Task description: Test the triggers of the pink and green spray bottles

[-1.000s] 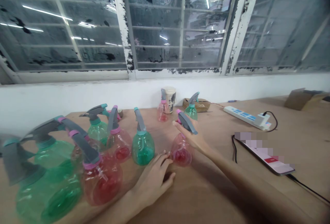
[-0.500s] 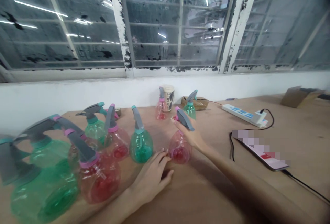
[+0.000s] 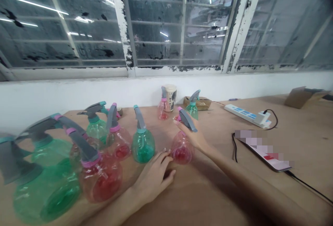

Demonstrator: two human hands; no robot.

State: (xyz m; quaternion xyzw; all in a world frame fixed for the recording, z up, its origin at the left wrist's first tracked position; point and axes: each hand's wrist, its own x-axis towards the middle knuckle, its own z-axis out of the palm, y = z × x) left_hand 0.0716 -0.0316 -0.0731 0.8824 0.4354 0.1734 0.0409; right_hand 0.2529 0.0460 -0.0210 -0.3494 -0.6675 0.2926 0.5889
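My right hand (image 3: 195, 136) is wrapped round the neck of a pink spray bottle (image 3: 182, 149) with a grey trigger head (image 3: 186, 119), which stands on the brown table (image 3: 203, 191). My left hand (image 3: 154, 176) lies flat on the table just in front of that bottle, fingers stretched out and holding nothing. A green spray bottle (image 3: 143, 143) stands right beside it on the left, then another pink one (image 3: 118, 142).
Several more green and pink spray bottles crowd the left (image 3: 47, 177). Two small bottles (image 3: 193, 108), a paper cup (image 3: 170, 97) and a small basket (image 3: 201, 103) stand by the wall. A power strip (image 3: 247, 115), a cabled phone (image 3: 265, 151) and a cardboard box (image 3: 299, 95) lie to the right.
Both hands and the held pink bottle stay almost still; only the view shifts slightly.
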